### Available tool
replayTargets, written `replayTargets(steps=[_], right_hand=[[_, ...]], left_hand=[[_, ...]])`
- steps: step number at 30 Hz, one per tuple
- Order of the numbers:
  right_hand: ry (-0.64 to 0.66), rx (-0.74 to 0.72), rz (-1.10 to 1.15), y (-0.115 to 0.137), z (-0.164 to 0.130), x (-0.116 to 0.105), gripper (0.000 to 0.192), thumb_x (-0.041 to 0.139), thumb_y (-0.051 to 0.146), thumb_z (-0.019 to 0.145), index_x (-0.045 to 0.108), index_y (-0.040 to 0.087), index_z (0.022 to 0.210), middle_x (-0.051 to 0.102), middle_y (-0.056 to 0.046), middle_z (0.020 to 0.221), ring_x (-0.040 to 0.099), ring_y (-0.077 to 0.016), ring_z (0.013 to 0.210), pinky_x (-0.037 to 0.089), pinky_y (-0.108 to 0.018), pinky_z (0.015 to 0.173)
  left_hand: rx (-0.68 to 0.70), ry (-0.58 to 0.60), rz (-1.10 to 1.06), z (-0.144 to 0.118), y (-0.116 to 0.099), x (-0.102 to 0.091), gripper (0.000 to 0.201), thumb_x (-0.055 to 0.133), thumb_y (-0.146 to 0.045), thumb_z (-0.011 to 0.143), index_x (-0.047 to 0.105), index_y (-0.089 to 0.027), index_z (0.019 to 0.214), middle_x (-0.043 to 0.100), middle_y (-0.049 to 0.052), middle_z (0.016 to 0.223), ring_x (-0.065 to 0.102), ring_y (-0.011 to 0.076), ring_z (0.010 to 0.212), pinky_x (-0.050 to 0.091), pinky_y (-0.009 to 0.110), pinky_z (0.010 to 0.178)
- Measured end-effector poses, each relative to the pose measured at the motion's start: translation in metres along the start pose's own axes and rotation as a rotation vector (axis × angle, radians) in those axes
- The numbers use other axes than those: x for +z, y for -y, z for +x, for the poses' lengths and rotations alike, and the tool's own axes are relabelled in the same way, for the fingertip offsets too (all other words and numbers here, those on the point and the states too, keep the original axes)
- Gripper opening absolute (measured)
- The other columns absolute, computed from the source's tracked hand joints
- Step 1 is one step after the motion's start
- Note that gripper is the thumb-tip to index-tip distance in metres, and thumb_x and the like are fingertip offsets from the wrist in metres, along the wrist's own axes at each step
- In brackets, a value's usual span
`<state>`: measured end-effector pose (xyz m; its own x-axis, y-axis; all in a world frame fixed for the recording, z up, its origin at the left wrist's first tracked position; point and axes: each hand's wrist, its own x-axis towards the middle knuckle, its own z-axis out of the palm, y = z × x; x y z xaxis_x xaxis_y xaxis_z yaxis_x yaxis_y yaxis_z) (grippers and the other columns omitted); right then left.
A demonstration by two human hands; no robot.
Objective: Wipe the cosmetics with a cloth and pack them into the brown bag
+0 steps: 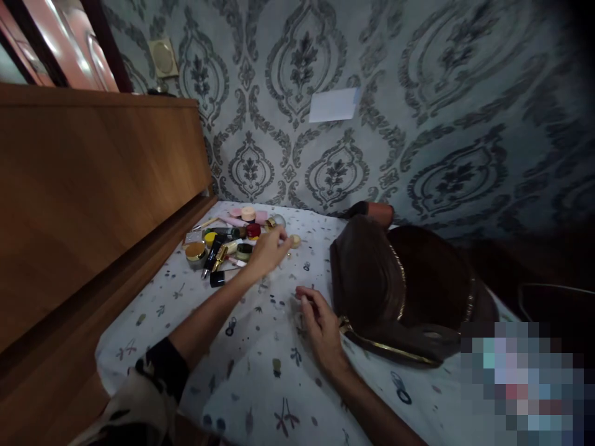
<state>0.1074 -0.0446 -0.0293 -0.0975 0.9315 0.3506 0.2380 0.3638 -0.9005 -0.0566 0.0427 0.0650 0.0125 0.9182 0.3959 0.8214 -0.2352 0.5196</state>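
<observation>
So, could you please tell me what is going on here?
A person's left hand is at the edge of some cosmetics on a patterned sheet, its fingers by a small round item; whether it grips anything is unclear. The right hand, open with nothing visible in it, is beside an open brown bag.

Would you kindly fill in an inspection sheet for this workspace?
Surface: white patterned cloth.
Work items: mixed cosmetics grouped loosely at left; brown bag, unzipped, at right.
Clutter: brown item behind the bag, identity unclear.
Hands: left hand beside a pale jar, contact unclear; right hand open, near the bag.
Cables: thin pale line at far right, possibly a cord.
Surroundings: patterned wall behind, wooden cabinet at left.
</observation>
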Motion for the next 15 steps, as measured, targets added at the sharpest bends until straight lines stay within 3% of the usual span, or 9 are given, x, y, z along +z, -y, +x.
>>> replayTargets(steps=[2, 6, 11, 15], right_hand=[[0.023, 0.012, -0.002, 0.002, -0.002, 0.0, 0.035, 0.045, 0.047, 0.095, 0.065, 0.019, 0.105, 0.07, -0.008, 0.101, 0.065, -0.0213, 0.091, 0.05, -0.031, 0.079], [0.045, 0.021, 0.014, 0.004, -0.002, 0.001, 0.035, 0.045, 0.046, 0.096, 0.066, 0.019, 0.103, 0.069, -0.007, 0.094, 0.065, -0.0199, 0.085, 0.05, -0.028, 0.074], [0.066, -0.002, 0.039, 0.01, 0.001, -0.001, 0.031, 0.043, 0.04, 0.098, 0.066, 0.019, 0.097, 0.069, -0.005, 0.087, 0.065, -0.0181, 0.082, 0.049, -0.025, 0.072], [0.057, -0.011, 0.062, 0.014, 0.001, -0.002, 0.027, 0.045, 0.036, 0.098, 0.065, 0.019, 0.096, 0.069, -0.004, 0.086, 0.064, -0.0171, 0.08, 0.048, -0.025, 0.072]], left_hand=[[-0.053, 0.074, 0.232, 0.037, 0.004, -0.01, 0.023, 0.047, -0.032, 0.092, 0.06, -0.022, 0.108, 0.069, 0.004, 0.094, 0.062, 0.0198, 0.091, 0.044, 0.029, 0.08], [-0.146, 0.182, 0.398, 0.089, 0.025, -0.007, 0.048, 0.053, -0.032, 0.088, 0.048, -0.024, 0.135, 0.07, 0.01, 0.111, 0.064, 0.0277, 0.105, 0.046, 0.035, 0.086], [-0.197, 0.31, 0.525, 0.112, 0.054, 0.019, 0.05, 0.061, -0.048, 0.081, 0.062, -0.017, 0.12, 0.067, 0.018, 0.121, 0.062, 0.0339, 0.114, 0.047, 0.039, 0.09], [-0.22, 0.325, 0.591, 0.117, 0.06, 0.033, 0.054, 0.06, -0.049, 0.08, 0.063, -0.012, 0.119, 0.065, 0.022, 0.124, 0.06, 0.0344, 0.118, 0.046, 0.039, 0.093]])
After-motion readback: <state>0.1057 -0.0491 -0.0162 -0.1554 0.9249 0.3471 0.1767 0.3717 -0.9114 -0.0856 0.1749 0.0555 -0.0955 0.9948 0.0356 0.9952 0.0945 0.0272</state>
